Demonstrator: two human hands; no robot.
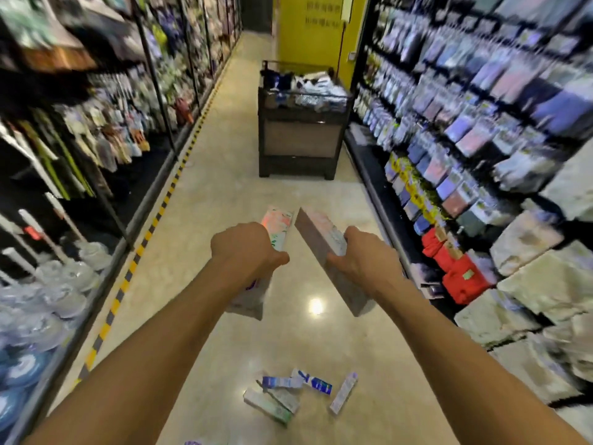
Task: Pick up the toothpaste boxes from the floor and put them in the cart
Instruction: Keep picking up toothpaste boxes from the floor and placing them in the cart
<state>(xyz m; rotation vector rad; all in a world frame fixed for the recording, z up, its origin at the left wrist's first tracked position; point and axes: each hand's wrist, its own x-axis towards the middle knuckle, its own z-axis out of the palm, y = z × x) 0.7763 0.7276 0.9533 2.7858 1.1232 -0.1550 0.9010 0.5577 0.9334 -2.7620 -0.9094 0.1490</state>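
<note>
The cart (301, 139) stands up the aisle, dark-walled, close to the right shelves (481, 107). Its top tray is heaped with blurred white and blue packs; what they are cannot be told.

Both arms reach forward at about the same height, well short of the cart. The left hand (247, 248) is curled, knuckles up, round a pale box (277, 226) with pink print. The box's top end sticks out past the fingers and its lower end hangs below the wrist; blur hides whether it is one box or more. The right hand (362, 255) grips a grey box (316, 239) from the side, thumb on the near face and fingers wrapped over the top edge. That box tilts, its far end leaning in toward the pale box but apart from it.

More toothpaste boxes lie low on the floor (199, 220) between the forearms — a green box (268, 404) at the left, a blue-white box (313, 382) in the middle overlapping others, and a lilac box (344, 393) just apart at the right.

The floor is glossy beige with a bright lamp glare. A yellow-black strip (154, 220) runs along the foot of the left shelves (96, 123), which carry hanging goods and mops. The right shelves hold rows of packets, red packs (459, 271) and pale bundles. A yellow wall (308, 27) closes the aisle — behind the cart.
</note>
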